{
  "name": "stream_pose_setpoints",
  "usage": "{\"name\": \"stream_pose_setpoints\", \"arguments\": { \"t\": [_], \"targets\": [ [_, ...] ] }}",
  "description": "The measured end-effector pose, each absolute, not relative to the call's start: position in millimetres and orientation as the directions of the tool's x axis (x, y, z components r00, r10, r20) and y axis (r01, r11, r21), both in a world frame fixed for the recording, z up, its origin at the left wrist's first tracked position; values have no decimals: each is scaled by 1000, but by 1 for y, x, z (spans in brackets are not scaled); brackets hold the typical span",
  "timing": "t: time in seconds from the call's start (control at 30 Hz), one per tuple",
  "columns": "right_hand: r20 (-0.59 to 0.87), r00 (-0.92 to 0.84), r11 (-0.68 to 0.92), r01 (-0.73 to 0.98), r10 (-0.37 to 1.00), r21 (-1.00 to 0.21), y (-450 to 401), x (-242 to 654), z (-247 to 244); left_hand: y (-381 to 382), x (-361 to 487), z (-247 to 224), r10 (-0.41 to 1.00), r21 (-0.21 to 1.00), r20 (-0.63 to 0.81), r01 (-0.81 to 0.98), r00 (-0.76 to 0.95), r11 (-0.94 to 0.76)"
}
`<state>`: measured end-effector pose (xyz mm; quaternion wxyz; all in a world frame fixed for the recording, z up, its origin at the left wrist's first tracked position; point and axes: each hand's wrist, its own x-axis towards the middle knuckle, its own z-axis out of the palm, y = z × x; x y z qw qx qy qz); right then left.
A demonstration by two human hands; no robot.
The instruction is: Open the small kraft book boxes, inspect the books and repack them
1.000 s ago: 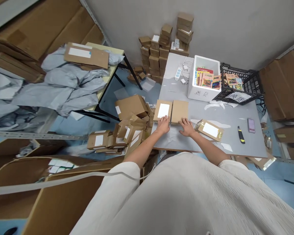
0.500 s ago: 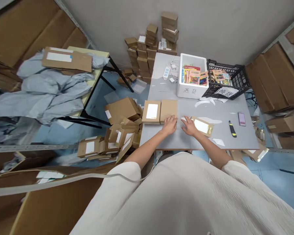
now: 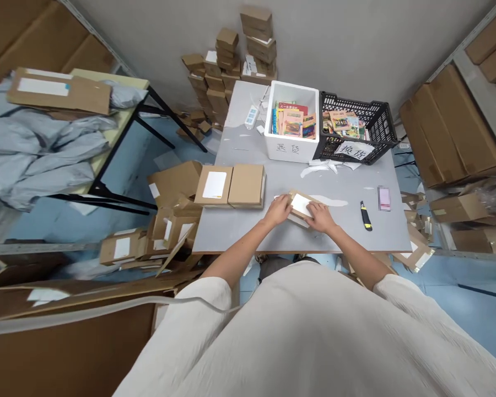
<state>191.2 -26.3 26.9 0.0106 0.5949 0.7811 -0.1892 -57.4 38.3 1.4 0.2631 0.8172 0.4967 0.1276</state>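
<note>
Both my hands grip a small cardboard package (image 3: 301, 204) with a white label on top, just off the table's front edge. My left hand (image 3: 278, 210) has its fingers closed on the left end. At the right end my right hand (image 3: 321, 216) is wrapped round the edge, its thumb side by the label. To the left lie two flat cardboard boxes side by side, a labelled box (image 3: 205, 190) and a plain box (image 3: 245, 185). A black and yellow utility knife (image 3: 366, 216) rests to the right, beside a phone (image 3: 384, 198).
At the back of the grey table (image 3: 215, 231) stand a white foam box (image 3: 292, 150) and a black crate (image 3: 357, 149), both with booklets. A power strip (image 3: 252, 117) lies by them. Cartons (image 3: 169, 220) crowd the floor at left; grey bags (image 3: 37, 149) cover another table.
My left hand has moved right, away from the plain box, onto the labelled package. My right hand has closed on it too. The view has shifted to the right.
</note>
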Motion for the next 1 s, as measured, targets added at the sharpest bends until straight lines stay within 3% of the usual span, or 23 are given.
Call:
{"name": "stream_pose_setpoints", "arguments": {
  "t": [0.13,0.2,0.3,0.5,0.67,1.0],
  "targets": [
    [-206,-237,157,927,949,-340,4,206,25,29,-38,3,953,562,-34,794,302,-232],
    [-214,-142,45,914,966,-403,21,216,23,20,-30,2,962,544,-66,818,265,-188],
    [-299,27,-173,863,954,-474,37,234,16,8,-23,-1,943,519,-130,832,305,-197],
    [-383,130,-301,851,915,-430,25,251,-5,-3,-21,-1,860,464,-188,814,474,-348],
    [-380,85,-287,806,921,-517,18,238,-16,0,-30,-1,807,407,-225,805,547,-432],
    [-289,-84,-201,535,954,-821,53,150,-19,28,-92,0,895,327,-266,907,357,-265]
  ]
}}
